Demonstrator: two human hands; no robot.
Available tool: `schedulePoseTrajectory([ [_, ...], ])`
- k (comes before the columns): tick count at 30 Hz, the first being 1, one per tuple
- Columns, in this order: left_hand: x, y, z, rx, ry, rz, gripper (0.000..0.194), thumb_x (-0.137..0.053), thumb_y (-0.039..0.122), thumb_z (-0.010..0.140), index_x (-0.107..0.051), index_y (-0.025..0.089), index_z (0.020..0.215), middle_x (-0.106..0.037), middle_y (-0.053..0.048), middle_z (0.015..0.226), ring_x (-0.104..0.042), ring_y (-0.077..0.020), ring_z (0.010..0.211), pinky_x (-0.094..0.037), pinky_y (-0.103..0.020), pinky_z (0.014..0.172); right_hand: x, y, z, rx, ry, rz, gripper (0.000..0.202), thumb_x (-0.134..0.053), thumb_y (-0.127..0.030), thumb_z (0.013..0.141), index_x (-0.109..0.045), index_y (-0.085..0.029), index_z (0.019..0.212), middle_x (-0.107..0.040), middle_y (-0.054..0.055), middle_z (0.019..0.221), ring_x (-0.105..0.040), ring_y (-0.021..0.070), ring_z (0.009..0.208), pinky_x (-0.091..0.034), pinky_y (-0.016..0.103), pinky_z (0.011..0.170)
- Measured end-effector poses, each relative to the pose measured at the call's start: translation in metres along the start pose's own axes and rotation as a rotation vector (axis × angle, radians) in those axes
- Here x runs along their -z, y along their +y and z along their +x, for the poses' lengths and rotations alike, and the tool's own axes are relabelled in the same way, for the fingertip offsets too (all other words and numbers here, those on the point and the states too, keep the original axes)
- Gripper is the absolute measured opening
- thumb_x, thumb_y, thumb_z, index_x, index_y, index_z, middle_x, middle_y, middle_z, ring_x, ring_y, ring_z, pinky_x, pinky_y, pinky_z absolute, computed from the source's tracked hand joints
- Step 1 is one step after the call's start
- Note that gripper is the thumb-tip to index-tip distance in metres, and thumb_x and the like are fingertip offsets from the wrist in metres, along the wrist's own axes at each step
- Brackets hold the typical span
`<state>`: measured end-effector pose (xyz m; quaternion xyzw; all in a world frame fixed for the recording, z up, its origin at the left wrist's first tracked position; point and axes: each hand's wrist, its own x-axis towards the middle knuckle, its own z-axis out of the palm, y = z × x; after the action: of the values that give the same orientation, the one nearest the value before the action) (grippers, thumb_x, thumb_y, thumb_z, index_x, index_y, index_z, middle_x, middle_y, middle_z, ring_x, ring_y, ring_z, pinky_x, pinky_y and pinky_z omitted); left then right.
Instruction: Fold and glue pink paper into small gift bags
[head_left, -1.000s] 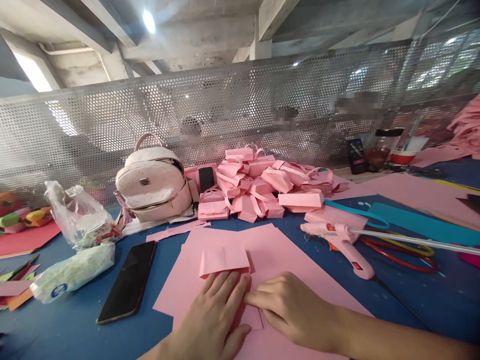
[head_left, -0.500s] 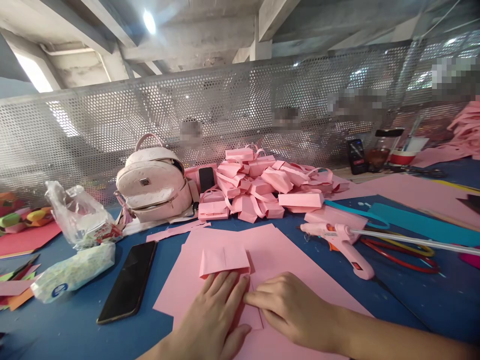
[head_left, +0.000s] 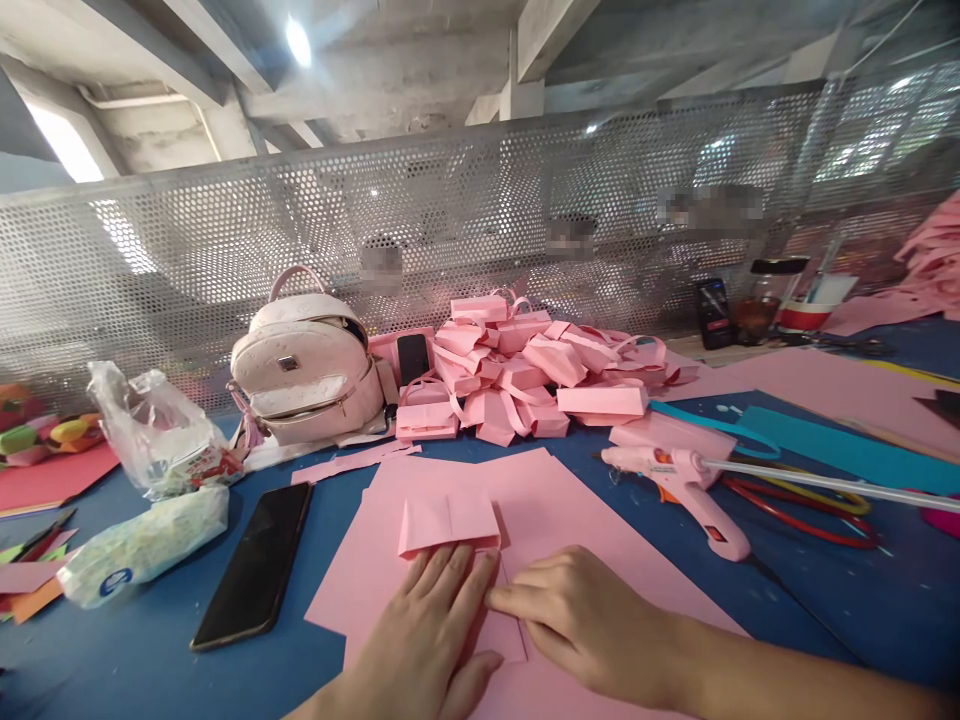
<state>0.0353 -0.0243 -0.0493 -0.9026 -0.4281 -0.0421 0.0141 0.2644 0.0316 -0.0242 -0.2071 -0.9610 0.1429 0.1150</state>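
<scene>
A folded piece of pink paper (head_left: 450, 522) lies on larger pink sheets (head_left: 592, 560), its far end standing up as a raised flap. My left hand (head_left: 431, 625) rests flat over its near part, fingers stretched toward the flap and thumb out to the side. From the right, my right hand (head_left: 577, 625) meets the paper's right edge with its forefinger tip. The other fingers of that hand are curled in and pressed together. Part of the folded paper is hidden under the left hand.
Pink paper boxes with strips (head_left: 517, 375) are heaped behind the sheets. A pink glue gun (head_left: 686, 490) lies to the right, its cord trailing near my right forearm. To the left are a black phone (head_left: 255, 565), a tissue pack (head_left: 146, 545) and a pale pink backpack (head_left: 307, 370).
</scene>
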Motion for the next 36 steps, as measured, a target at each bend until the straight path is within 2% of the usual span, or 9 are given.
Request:
schedulePoseTrajectory([
  [4, -0.003, 0.001, -0.003, -0.015, 0.061, 0.107, 0.067, -0.044, 0.047, 0.102, -0.033, 0.007, 0.154, -0.045, -0.019, 0.152, -0.051, -0.0368, 0.136, -0.051, -0.052, 0.104, 0.0, 0.0, 0.001, 0.004, 0.002, -0.004, 0.029, -0.046, -0.014, 0.092, -0.068, -0.023, 0.11, -0.073, 0.003, 0.083, -0.066, 0.0189, 0.07, -0.032, 0.031, 0.061],
  [7, -0.007, 0.001, -0.009, 0.008, 0.13, 0.184, 0.071, -0.041, 0.053, 0.102, -0.033, 0.006, 0.154, -0.049, -0.02, 0.149, -0.055, -0.0353, 0.132, -0.054, -0.046, 0.101, 0.001, 0.0, 0.001, 0.002, 0.006, 0.001, 0.035, -0.046, -0.013, 0.091, -0.067, -0.024, 0.117, -0.073, 0.002, 0.082, -0.066, 0.0189, 0.07, -0.031, 0.031, 0.06],
  [14, -0.018, -0.003, -0.021, 0.024, 0.251, 0.34, 0.092, -0.04, 0.066, 0.097, -0.01, 0.005, 0.159, -0.059, -0.022, 0.14, -0.065, -0.0358, 0.12, -0.059, -0.04, 0.09, 0.0, 0.003, -0.001, 0.008, -0.006, -0.001, 0.041, -0.045, -0.015, 0.091, -0.066, -0.024, 0.124, -0.074, 0.004, 0.083, -0.065, 0.0199, 0.07, -0.031, 0.032, 0.06],
  [16, -0.022, -0.005, -0.023, 0.02, 0.268, 0.386, 0.095, -0.041, 0.068, 0.095, -0.015, 0.003, 0.159, -0.062, -0.022, 0.137, -0.067, -0.0361, 0.117, -0.059, -0.04, 0.088, 0.0, 0.003, -0.002, 0.007, -0.015, -0.006, 0.041, -0.045, -0.015, 0.091, -0.067, -0.023, 0.125, -0.074, 0.004, 0.082, -0.065, 0.02, 0.07, -0.032, 0.032, 0.06],
  [18, -0.025, -0.007, -0.025, 0.014, 0.282, 0.43, 0.093, -0.042, 0.07, 0.094, -0.03, 0.001, 0.154, -0.064, -0.022, 0.134, -0.068, -0.0355, 0.115, -0.058, -0.039, 0.088, -0.001, 0.003, -0.002, 0.009, -0.018, -0.012, 0.043, -0.044, -0.015, 0.091, -0.066, -0.023, 0.127, -0.074, 0.004, 0.083, -0.065, 0.0199, 0.071, -0.033, 0.032, 0.06],
  [21, -0.028, -0.01, -0.026, -0.006, 0.317, 0.491, 0.087, -0.042, 0.073, 0.092, -0.052, 0.0, 0.138, -0.068, -0.022, 0.129, -0.07, -0.0339, 0.111, -0.057, -0.036, 0.088, -0.002, 0.004, -0.002, 0.018, -0.01, -0.012, 0.045, -0.043, -0.015, 0.092, -0.065, -0.023, 0.13, -0.075, 0.004, 0.086, -0.066, 0.0199, 0.072, -0.035, 0.032, 0.061],
  [23, -0.027, -0.011, -0.025, -0.022, 0.349, 0.519, 0.084, -0.042, 0.073, 0.092, -0.06, 0.0, 0.129, -0.071, -0.021, 0.124, -0.072, -0.0326, 0.107, -0.057, -0.035, 0.087, -0.002, 0.004, -0.002, 0.017, -0.004, -0.006, 0.045, -0.043, -0.015, 0.092, -0.065, -0.023, 0.13, -0.075, 0.004, 0.087, -0.067, 0.0202, 0.073, -0.036, 0.032, 0.061],
  [27, -0.023, -0.011, -0.024, -0.026, 0.374, 0.517, 0.08, -0.041, 0.071, 0.093, -0.065, 0.001, 0.123, -0.073, -0.02, 0.12, -0.073, -0.0308, 0.104, -0.058, -0.034, 0.085, -0.001, 0.004, -0.002, 0.016, -0.001, 0.003, 0.043, -0.044, -0.016, 0.091, -0.066, -0.023, 0.128, -0.076, 0.004, 0.089, -0.068, 0.0208, 0.075, -0.037, 0.033, 0.062],
  [36, -0.023, -0.009, -0.031, 0.04, 0.29, 0.446, 0.078, -0.04, 0.069, 0.094, -0.063, 0.004, 0.131, -0.069, -0.02, 0.128, -0.068, -0.0325, 0.113, -0.057, -0.036, 0.089, 0.0, 0.003, -0.001, 0.019, -0.005, 0.01, 0.043, -0.042, -0.015, 0.092, -0.067, -0.022, 0.127, -0.076, 0.005, 0.086, -0.069, 0.0207, 0.073, -0.037, 0.032, 0.06],
])
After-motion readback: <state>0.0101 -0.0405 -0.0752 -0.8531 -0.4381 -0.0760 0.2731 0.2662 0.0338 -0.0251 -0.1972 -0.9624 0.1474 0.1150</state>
